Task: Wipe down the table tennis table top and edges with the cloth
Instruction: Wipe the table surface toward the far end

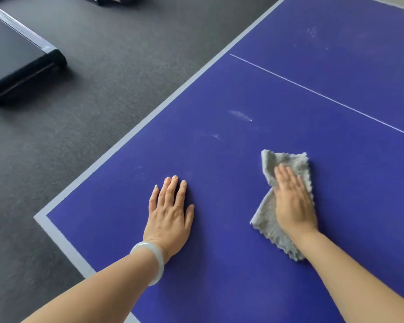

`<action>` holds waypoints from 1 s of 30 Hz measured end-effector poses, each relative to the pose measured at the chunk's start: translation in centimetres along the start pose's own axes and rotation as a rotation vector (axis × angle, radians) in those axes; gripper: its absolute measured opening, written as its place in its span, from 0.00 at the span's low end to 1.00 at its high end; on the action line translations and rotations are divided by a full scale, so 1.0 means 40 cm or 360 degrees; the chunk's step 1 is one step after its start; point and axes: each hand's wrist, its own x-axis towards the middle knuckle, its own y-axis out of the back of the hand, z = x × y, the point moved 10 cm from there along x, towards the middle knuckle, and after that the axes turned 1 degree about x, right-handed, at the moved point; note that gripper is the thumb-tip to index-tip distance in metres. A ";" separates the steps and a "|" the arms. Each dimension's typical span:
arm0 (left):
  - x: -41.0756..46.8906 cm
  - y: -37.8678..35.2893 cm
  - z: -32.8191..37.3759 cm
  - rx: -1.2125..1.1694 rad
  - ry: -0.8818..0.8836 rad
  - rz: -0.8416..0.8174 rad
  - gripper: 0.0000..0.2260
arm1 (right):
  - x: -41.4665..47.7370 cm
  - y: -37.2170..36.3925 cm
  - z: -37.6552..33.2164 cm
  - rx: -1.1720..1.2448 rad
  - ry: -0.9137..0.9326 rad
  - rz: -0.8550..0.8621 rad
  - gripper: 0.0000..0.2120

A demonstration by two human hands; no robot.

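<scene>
Flat on the blue table tennis table [219, 94], the right hand [293, 201] presses the grey cloth [266, 220] with straight fingers. Nearer the table's left corner, the left hand [169, 213] rests open, palm down, bangle [149, 262] on its wrist.

Right hand [294, 201] flat on grey cloth [266, 215], left hand [169, 213] flat on blue table [243, 94]
</scene>
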 end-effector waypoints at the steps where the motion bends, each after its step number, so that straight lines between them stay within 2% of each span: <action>1: 0.000 -0.001 0.000 0.0001 0.0000 0.0009 0.29 | 0.039 0.010 0.043 -0.0019 -0.0245 0.0064 0.24; 3: 0.001 -0.004 -0.003 0.0005 -0.0004 0.0009 0.28 | 0.072 -0.002 0.006 -0.0011 -0.0520 0.0161 0.24; 4: 0.000 -0.006 -0.005 0.0008 -0.0009 0.0001 0.27 | 0.066 -0.022 -0.058 0.0035 -0.0507 0.0158 0.25; 5: -0.001 -0.007 -0.006 0.0014 -0.0018 0.0000 0.27 | 0.042 -0.048 -0.144 0.0079 -0.0372 0.0122 0.26; 8: -0.003 0.000 -0.004 0.0015 -0.0037 0.0008 0.29 | -0.174 -0.121 -0.382 0.0011 0.0444 -0.0073 0.30; 10: -0.002 0.004 0.000 -0.0006 -0.0035 0.0009 0.31 | -0.285 -0.108 -0.357 0.0059 0.0759 -0.0212 0.31; 11: 0.000 0.002 0.001 -0.0007 -0.0034 0.0008 0.31 | -0.281 -0.089 -0.290 0.0094 0.0769 -0.0231 0.30; 13: 0.002 -0.003 -0.002 -0.0003 -0.0023 0.0004 0.30 | -0.186 -0.029 -0.104 0.0069 0.0444 -0.0091 0.27; 15: 0.001 -0.007 -0.006 -0.0002 -0.0010 0.0008 0.28 | -0.064 0.024 0.070 0.0017 -0.0105 0.0030 0.25; 17: -0.001 -0.009 -0.010 -0.0001 -0.0007 0.0012 0.27 | 0.013 0.041 0.103 -0.0019 -0.0497 0.0172 0.23; 18: -0.001 -0.010 -0.011 -0.0003 -0.0005 0.0013 0.27 | 0.029 0.035 0.063 -0.0022 -0.0576 0.0231 0.23; 20: -0.002 -0.007 -0.008 0.0003 -0.0009 0.0015 0.27 | 0.019 -0.008 -0.090 0.0039 -0.0438 0.0249 0.25; 23: -0.001 0.001 0.001 0.0008 -0.0038 0.0021 0.29 | -0.144 -0.108 -0.395 0.0020 0.0352 0.0014 0.28; 25: -0.002 -0.003 0.000 0.0002 -0.0046 -0.0002 0.29 | -0.242 -0.115 -0.420 0.0052 0.0631 -0.0094 0.29; 27: 0.000 -0.009 -0.005 -0.0009 -0.0039 -0.0010 0.28 | -0.256 -0.089 -0.315 0.0063 0.0593 -0.0130 0.30; 30: 0.001 -0.013 -0.005 -0.0029 -0.0043 0.0011 0.27 | -0.177 -0.026 -0.097 -0.0007 -0.0012 -0.0002 0.25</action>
